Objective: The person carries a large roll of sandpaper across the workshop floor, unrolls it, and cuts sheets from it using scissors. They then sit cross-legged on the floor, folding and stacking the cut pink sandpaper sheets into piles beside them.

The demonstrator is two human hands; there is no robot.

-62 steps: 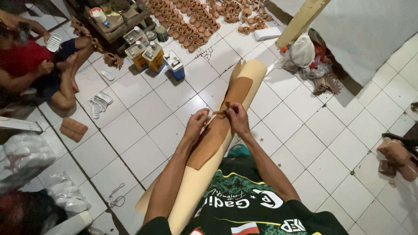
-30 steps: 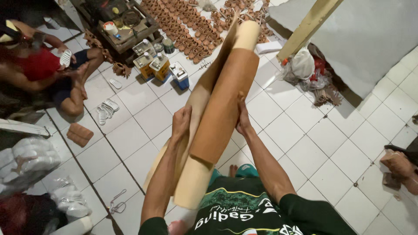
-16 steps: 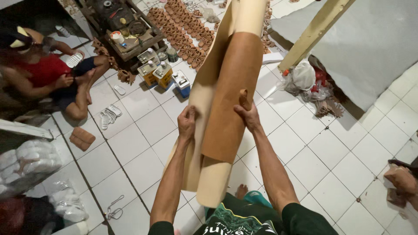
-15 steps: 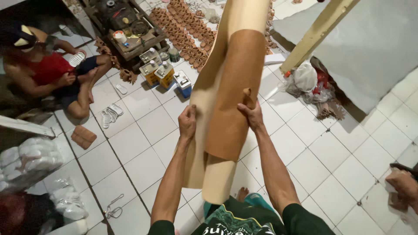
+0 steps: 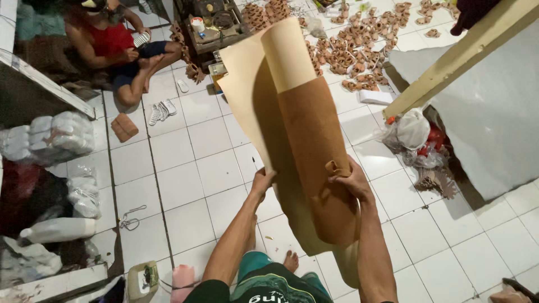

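roll of tan and brown sheet material held upright over white tiled floor.
left hand (image 5: 262,182) pinches the loose pale edge of the roll (image 5: 292,129); right hand (image 5: 351,180) is closed around its brown outer layer. far left a seated person (image 5: 115,45); brown cut pieces (image 5: 359,45) scattered beyond; white bag (image 5: 412,128) at right.

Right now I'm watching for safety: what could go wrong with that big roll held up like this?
The left hand only pinches the loose edge of the tan roll, so it may unroll or slip. The right hand grips one side; the tall roll could tip toward the seated person. It hides the floor pieces.
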